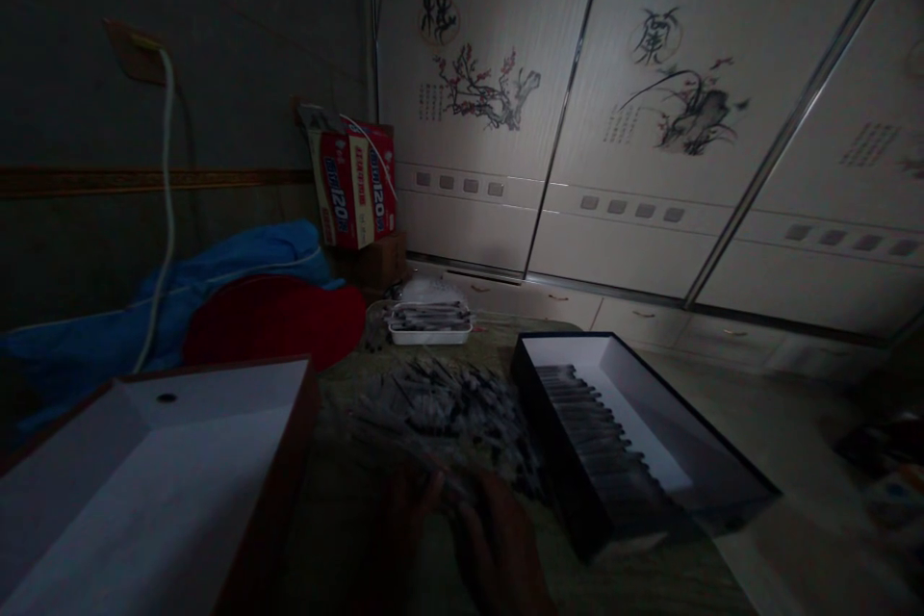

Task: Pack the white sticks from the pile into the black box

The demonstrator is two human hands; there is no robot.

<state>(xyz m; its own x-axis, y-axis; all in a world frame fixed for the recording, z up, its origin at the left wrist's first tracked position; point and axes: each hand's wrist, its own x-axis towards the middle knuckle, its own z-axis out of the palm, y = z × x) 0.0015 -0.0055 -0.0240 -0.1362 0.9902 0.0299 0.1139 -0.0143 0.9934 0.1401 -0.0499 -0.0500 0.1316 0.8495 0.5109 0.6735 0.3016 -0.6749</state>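
Note:
Both hands are low in the middle, close together over the near side of a loose pile of thin clear sticks with dark ends [448, 404]. My left hand [411, 500] is closed, thumb and fingers pinched near a pale, slender piece between the hands. My right hand [498, 529] curls around the other side of it, with fingers closed. Dim light and blur hide exactly what they grip. To the right, a dark open box [685, 414] with a white inside holds a row of similar sticks [592, 423] laid side by side.
An open white-lined box with a brown rim [194, 472] stands at left. Behind the pile, a white tray [431, 335] holds more sticks. Red cloth [274, 318], a blue cloth [238, 260] and a red printed package [357, 183] lie farther back, before sliding cabinet doors [483, 77].

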